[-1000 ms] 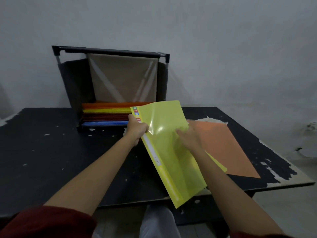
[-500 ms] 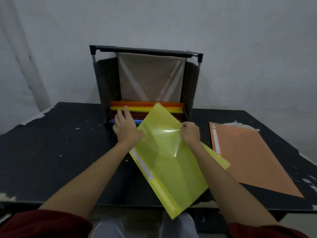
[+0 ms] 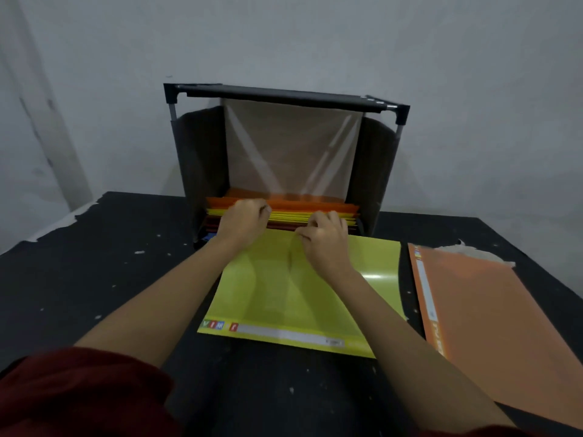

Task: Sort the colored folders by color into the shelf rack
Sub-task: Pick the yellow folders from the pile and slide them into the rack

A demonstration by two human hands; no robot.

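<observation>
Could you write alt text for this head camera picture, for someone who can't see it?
A person's right hand holds the far edge of a yellow folder at the mouth of a black shelf rack, while the left hand, fingers curled, touches the stacked folders inside. An orange folder lies to the right on the black table.

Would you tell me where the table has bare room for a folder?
Widest: bare table left of the yellow folder and rack; also the strip at the near edge. Crowded: the orange folder fills the right, and the left hand and right hand are at the rack's stack.
</observation>
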